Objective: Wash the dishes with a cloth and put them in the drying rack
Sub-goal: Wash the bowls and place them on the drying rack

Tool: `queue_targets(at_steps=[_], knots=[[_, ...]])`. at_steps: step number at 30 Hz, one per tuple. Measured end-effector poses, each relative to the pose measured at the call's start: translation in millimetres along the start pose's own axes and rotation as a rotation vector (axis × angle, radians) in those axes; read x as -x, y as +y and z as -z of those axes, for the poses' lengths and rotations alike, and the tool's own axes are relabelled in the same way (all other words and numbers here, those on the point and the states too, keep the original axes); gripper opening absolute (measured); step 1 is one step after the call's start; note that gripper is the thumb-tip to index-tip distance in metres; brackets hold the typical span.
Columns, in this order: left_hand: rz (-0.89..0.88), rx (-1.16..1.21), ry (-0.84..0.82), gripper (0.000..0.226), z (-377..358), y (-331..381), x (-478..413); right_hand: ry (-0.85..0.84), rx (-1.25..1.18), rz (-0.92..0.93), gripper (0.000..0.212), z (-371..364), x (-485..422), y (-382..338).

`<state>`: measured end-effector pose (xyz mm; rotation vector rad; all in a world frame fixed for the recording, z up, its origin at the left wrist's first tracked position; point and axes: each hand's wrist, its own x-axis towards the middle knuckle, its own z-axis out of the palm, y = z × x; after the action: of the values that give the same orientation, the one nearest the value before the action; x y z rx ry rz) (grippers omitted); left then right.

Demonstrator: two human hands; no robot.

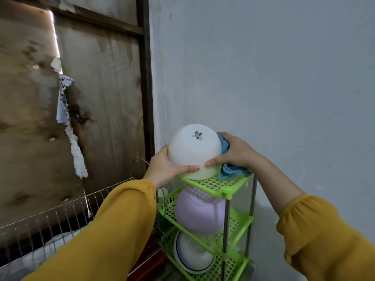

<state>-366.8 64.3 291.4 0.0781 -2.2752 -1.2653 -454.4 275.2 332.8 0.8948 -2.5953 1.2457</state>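
The person stands at the corner of the room with both arms stretched out in mustard-yellow sleeves (pixel 111 230). Between the hands is a round white plastic bowl (pixel 193 151), turned upside down, its base with a small barcode sticker facing up. Its rim rests on the top shelf of a bright green plastic lattice rack (pixel 219 186) with thin metal posts, which stands against the pale grey wall (pixel 284 78).

The left hand (pixel 164 167) grips the bowl's left side, fingers curled round the back and thumb laid across the front near the rim. The right hand (pixel 237 151) has its fingers closed over a crumpled blue cloth (pixel 229 171), bunched against the right side of the bowl, while its thumb presses the bowl's front wall, its tip just beside the left thumb's. The loose end of the cloth spills onto the top shelf.

On the middle shelf a lilac bowl (pixel 198 211) sits upside down, and on the bottom shelf lies a white dish with a dark blue rim (pixel 192 258), also inverted. To the left, lower down, is a metal wire basket rack (pixel 60 216), and behind it a stained plywood panel (pixel 101 88) with a scrap of torn paper hanging from it.
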Motion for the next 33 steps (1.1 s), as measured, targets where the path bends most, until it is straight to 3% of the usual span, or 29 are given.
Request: queue_targets(at_steps=[3,7,14,20,22,28,33], knots=[[0.049,-0.104,-0.032,0.101,-1,-3,-5,-0.003,-0.057,-0.015,0.095,-5,-5,6],[0.106,-0.23,-0.063,0.085,-2,-6,-7,-0.005,-0.083,-0.066,0.093,-15,-6,14],[0.085,-0.305,-0.056,0.088,-9,-12,-10,0.014,0.015,-0.115,0.092,-19,-7,16],[0.087,-0.334,-0.107,0.108,-9,-12,-11,0.269,0.2,0.069,0.077,-24,7,-15],[0.074,-0.29,-0.104,0.101,-7,-10,-8,0.298,0.218,0.142,0.067,-27,14,-32],[-0.016,-0.271,0.191,0.067,34,-8,34,0.304,0.171,0.313,0.057,-56,42,-79],[-0.096,-0.327,0.4,0.048,104,-17,108,0.211,0.066,0.443,0.054,-111,66,-113]])
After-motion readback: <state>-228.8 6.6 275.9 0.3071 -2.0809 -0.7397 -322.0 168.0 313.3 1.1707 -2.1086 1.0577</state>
